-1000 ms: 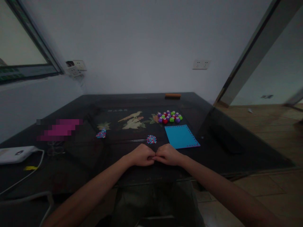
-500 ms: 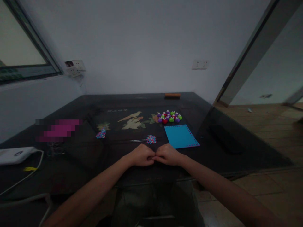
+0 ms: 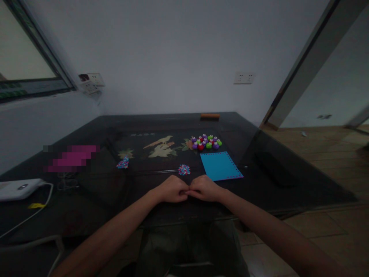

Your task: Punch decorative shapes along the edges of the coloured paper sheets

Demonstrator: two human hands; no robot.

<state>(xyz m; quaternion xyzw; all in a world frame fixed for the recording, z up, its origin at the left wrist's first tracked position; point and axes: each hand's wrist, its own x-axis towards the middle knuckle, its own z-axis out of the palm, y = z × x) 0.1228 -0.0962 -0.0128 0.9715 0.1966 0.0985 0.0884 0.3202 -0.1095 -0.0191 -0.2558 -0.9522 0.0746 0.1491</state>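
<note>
My left hand (image 3: 173,189) and my right hand (image 3: 205,188) rest near the table's front edge, both curled into fists. Their knuckles and thumbs meet in the middle. Nothing shows in either fist. Just beyond them lies a small round pile of pink, white and blue beads (image 3: 184,169). A bright blue sheet (image 3: 221,166) with a dotted border is close to my right hand. Behind the sheet sits a cluster of purple, green and red round pieces (image 3: 206,142) with white tops. Farther left is a second bead pile (image 3: 123,163).
The dark glossy table (image 3: 161,125) bears a bird picture and meets the wall. A brown bar (image 3: 210,116) lies at its back. On the left are a blurred-out pink item (image 3: 73,158) and a white device (image 3: 20,189) with a cable. A dark flat object (image 3: 273,169) lies right.
</note>
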